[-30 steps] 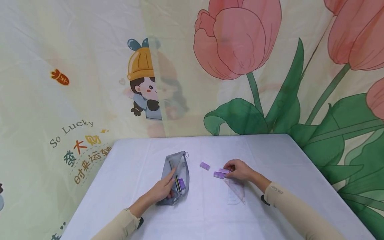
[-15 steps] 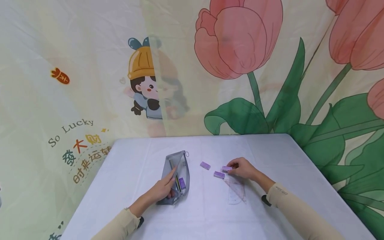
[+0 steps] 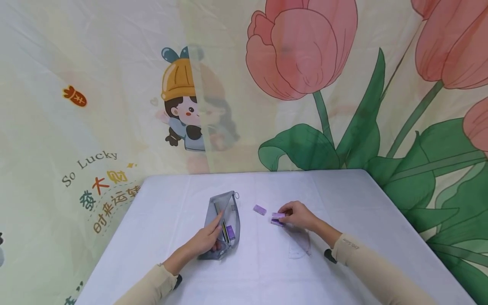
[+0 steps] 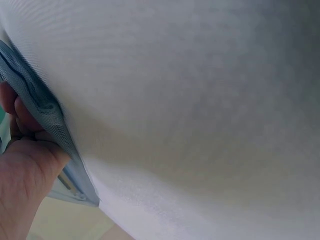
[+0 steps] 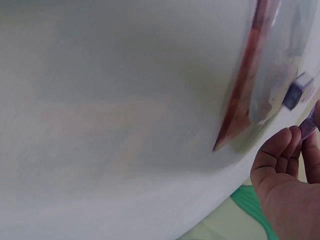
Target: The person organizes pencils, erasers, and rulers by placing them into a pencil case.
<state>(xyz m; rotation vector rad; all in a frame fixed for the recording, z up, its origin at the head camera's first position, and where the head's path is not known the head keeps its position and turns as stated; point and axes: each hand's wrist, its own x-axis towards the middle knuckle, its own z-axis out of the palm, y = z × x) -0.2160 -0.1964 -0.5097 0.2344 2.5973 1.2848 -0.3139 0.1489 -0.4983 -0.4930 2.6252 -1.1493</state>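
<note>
My left hand (image 3: pixel 207 241) grips the near side of a grey mesh pencil case (image 3: pixel 211 216), which gapes toward the right. Several pencils (image 3: pixel 225 231) and a purple block, like an eraser (image 3: pixel 230 232), show inside it. In the left wrist view, curled fingers (image 4: pixel 27 115) wrap over the case's edge. Between thumb and fingertips, my right hand (image 3: pixel 299 215) pinches a purple-sleeved eraser (image 3: pixel 278 215). It overlaps a second purple eraser (image 3: pixel 276 222) in the head view; the right wrist view shows the held eraser (image 5: pixel 308 128) apart from the other. A third eraser (image 3: pixel 259 209) lies farther left.
A clear triangle ruler (image 3: pixel 304 242) and a transparent protractor (image 3: pixel 295 253) lie on the white-covered table (image 3: pixel 259 279), just below the right hand. Behind the table's far edge hangs a printed curtain (image 3: pixel 236 161) with tulips.
My right hand first shifted a little right with the eraser, then came back left, so it now overlaps the second eraser. The left hand stays on the pencil case.
</note>
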